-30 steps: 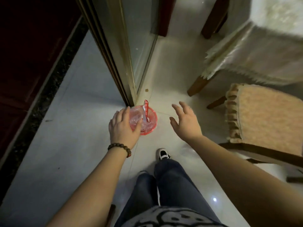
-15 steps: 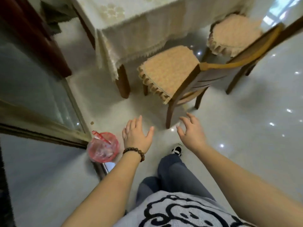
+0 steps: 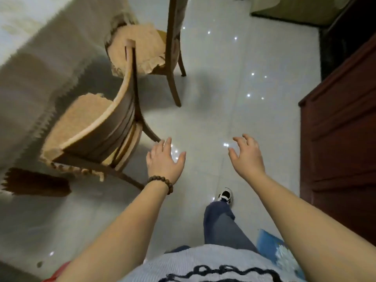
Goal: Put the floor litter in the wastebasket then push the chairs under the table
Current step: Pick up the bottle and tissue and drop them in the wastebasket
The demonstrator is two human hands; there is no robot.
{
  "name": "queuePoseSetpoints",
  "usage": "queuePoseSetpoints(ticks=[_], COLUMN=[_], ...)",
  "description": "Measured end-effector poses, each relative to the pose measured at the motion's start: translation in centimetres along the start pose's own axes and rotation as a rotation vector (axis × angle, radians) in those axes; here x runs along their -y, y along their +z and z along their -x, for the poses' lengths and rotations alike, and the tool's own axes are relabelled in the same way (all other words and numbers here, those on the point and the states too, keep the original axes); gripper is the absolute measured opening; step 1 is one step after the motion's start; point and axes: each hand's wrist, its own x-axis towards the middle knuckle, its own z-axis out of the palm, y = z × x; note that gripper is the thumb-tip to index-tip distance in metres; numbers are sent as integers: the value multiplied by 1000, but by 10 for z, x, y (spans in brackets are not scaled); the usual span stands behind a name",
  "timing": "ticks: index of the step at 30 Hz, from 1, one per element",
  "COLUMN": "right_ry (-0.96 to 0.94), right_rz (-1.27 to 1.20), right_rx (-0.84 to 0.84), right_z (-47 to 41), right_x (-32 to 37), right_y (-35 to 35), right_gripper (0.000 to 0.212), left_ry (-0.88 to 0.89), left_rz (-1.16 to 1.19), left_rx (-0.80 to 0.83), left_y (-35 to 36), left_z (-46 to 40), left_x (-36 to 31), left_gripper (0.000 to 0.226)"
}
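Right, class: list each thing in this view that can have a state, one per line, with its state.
Left hand: open, holding nothing, close to the near chair.
Right hand: open, fingers loosely curled, holding nothing.
Near chair: pulled out, seat only partly under the tablecloth.
Far chair: also pulled out from the table.

Beside the cloth-draped table (image 3: 26, 64) stand two wooden chairs (image 3: 105, 129) (image 3: 162, 43), each with one tan cushion, while two bare hands (image 3: 164, 159) (image 3: 247, 157), one shoe (image 3: 225, 195) and one dark cabinet (image 3: 341, 129) lie farther from it.
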Motion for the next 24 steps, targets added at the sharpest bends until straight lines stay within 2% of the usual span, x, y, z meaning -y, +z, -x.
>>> queuePoseSetpoints(ticks=[5,11,18,24], right_ry=[80,114,116,94], right_rz=[-18,-24,-54,-63], right_rx=[-35,-50,-28,-24], right_z=[-100,-208,-342,-510], right_x=[-66,-112,-117,-99], right_y=[-51,-102,-119,-114], right_gripper=[42,42,42,42], left_ry=[73,125,118,102], left_rz=[-33,-35,-63,-61], left_rx=[62,31,18,-5], left_y=[44,62,63,65], left_z=[-99,-195,-319,-478], left_x=[-107,-214,-270,-310], left_gripper=[68,65,67,67])
